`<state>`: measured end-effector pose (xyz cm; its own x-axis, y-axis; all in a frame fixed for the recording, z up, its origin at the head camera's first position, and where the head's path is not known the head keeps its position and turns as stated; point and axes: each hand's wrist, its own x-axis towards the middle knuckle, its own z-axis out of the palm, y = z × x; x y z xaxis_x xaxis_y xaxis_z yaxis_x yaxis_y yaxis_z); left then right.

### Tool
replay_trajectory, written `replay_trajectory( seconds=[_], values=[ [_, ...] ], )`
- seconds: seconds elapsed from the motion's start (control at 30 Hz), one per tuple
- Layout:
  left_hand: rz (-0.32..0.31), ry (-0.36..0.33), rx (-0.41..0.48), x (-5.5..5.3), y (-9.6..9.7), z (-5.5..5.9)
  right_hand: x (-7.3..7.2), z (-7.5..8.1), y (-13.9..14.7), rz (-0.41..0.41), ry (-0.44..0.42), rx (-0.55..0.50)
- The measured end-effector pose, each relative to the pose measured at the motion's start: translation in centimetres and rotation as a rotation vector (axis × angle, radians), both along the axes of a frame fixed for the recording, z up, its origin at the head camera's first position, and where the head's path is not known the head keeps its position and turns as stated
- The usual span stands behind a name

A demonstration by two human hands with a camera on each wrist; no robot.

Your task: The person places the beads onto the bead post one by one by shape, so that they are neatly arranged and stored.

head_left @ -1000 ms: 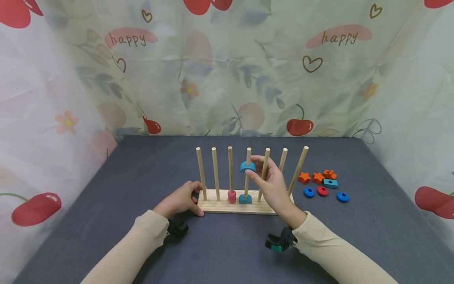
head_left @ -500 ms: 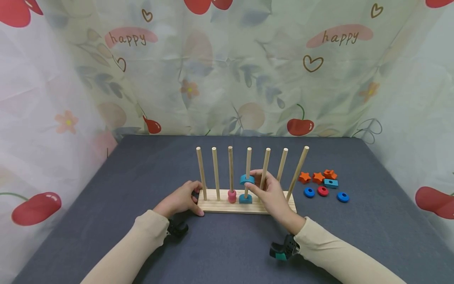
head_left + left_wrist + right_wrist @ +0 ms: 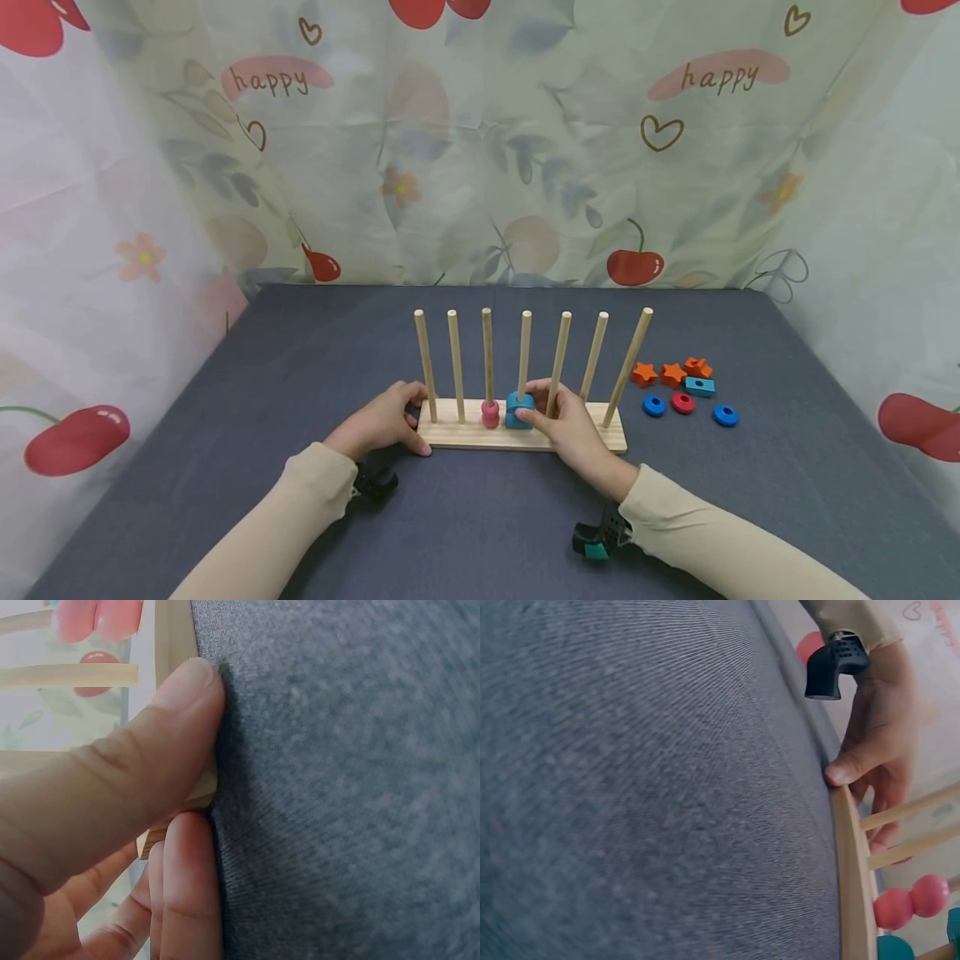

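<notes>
Jamming and Shift Risks at the Middle Peg (image 3: 525,354)

At frame centre, the upper blue piece (image 3: 514,403) is threaded on the middle peg and pinched between thumb and fingers of the right hand (image 3: 566,422). The lower blue piece (image 3: 516,422) is located beneath it; full contact cannot be confirmed. Jamming may be caused if the upper piece is tilted. A fingertip could be trapped between the two pieces. The wooden base (image 3: 465,435) is gripped at its left end by the left hand (image 3: 382,421); if this grip is relaxed, sliding may be induced by a sideways push.

The base is supported on a dark grey tabletop (image 3: 480,525). The upper frame is filled by a pale cloth backdrop (image 3: 480,158), printed with cherries, leaves and hearts.
</notes>
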<state>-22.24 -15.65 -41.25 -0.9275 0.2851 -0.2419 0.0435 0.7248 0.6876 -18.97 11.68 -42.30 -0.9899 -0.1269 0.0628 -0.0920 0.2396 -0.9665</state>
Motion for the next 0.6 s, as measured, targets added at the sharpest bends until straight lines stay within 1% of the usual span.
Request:
replay_trajectory(
  seconds=[0.4, 0.6],
  values=[
    [0.005, 0.008, -0.001, -0.01, 0.1, 0.07, -0.14, -0.39, -0.12, 0.008, -0.012, 0.024],
    [0.009, 0.0, -0.008, 0.05, 0.16, 0.14, -0.14, -0.54, -0.15, 0.011, -0.011, 0.04]
  ],
)
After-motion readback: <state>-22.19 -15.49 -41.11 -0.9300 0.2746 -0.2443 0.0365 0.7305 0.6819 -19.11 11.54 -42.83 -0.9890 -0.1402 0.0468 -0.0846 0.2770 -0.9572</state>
